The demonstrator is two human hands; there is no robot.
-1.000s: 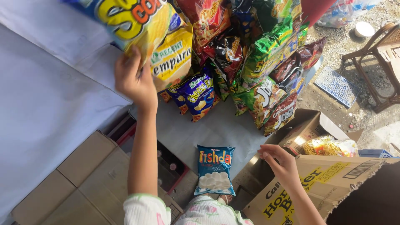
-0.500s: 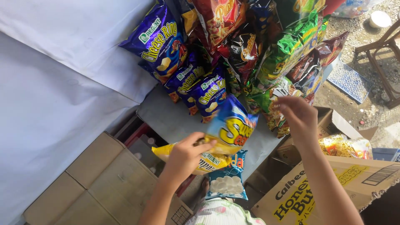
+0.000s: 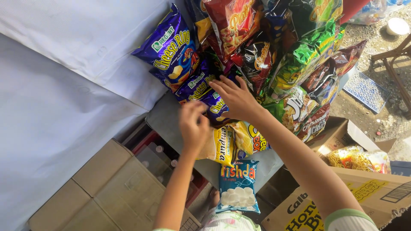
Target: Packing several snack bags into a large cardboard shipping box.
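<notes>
My right hand [image 3: 234, 99] reaches forward with fingers spread and rests on a purple snack bag [image 3: 215, 107] in the hanging row. My left hand [image 3: 195, 125] is blurred, its fingers curled over the top edge of a yellow snack bag [image 3: 222, 147] lying on the grey table [image 3: 165, 119]. A second yellow and blue bag [image 3: 250, 140] lies beside it. Nearer to me, a small blue bag of white crackers [image 3: 237, 186] hangs over the table's front edge. A large purple cheese-ring bag [image 3: 173, 49] sits at the left end of the row.
Red, green and dark snack bags [image 3: 299, 60] crowd the top right. White cloth [image 3: 55, 85] covers the left. Cardboard boxes [image 3: 111, 188] and a red crate [image 3: 154, 149] stand below left. An open box with noodle packs [image 3: 357, 158] sits at right.
My left hand brought the yellow bags down from the hanging row onto the grey table. My right hand moved left from the green bags to the purple bags.
</notes>
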